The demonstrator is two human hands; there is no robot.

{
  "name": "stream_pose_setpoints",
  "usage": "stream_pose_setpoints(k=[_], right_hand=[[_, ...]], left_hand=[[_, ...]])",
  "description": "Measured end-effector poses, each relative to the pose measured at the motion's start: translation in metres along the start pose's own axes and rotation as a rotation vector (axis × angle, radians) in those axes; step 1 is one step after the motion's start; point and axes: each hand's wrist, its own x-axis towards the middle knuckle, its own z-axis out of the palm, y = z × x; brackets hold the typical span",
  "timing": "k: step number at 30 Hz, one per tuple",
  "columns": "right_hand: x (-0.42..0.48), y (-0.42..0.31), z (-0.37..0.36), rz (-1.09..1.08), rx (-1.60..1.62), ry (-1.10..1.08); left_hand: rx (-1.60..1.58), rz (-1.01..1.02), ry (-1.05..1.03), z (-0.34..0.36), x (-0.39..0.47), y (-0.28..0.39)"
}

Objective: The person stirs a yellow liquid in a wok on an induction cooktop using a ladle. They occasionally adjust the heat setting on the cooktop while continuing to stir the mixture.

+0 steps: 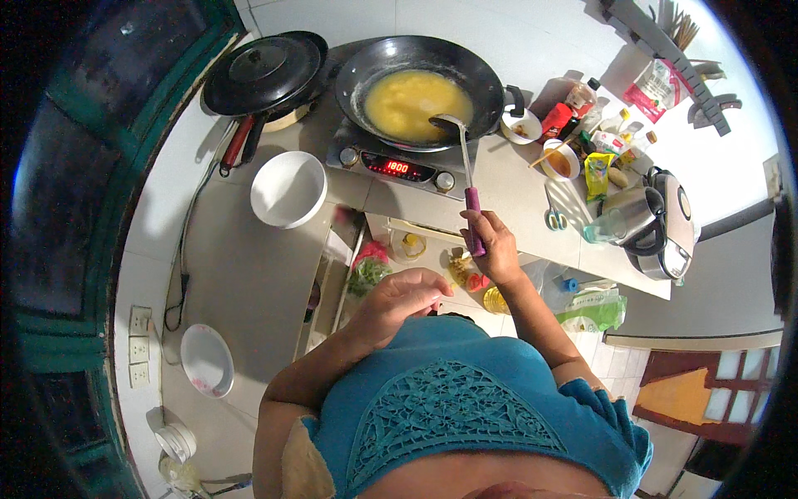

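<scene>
My right hand (492, 244) grips the purple handle of a metal ladle (466, 150), whose bowl rests in the yellow liquid (405, 103) inside a large black wok (483, 68). The wok stands on an induction cooker (393, 167) with a lit red display. My left hand (405, 299) is held in front of my torso, its fingers curled loosely; nothing shows in it, though the palm is partly hidden. On the counter, left of the cooker, stands a white bowl (288, 189).
A lidded black pan (265, 72) stands at the back left. To the right are small bowls (559, 161), seasoning bottles (581, 96), scissors (555, 218), a kettle (633, 212) and a rice cooker (676, 218). A patterned plate (207, 360) lies on the left counter. Below are oil bottles (408, 246).
</scene>
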Motion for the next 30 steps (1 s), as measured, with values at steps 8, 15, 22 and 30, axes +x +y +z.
stream_pose_setpoints(k=[8,15,22,30], right_hand=[[-0.003,0.008,0.003,-0.016,0.023,-0.045],[0.002,0.011,0.002,-0.030,0.082,-0.032],[0.003,0.013,0.007,-0.037,0.025,-0.045],[0.004,0.010,0.010,-0.022,0.029,-0.023]], left_hand=[[0.004,0.030,-0.035,-0.002,0.004,0.001],[0.021,0.082,-0.075,-0.005,0.006,0.002],[0.038,0.089,-0.043,-0.006,0.003,0.007],[0.024,0.086,-0.024,-0.008,0.003,0.007]])
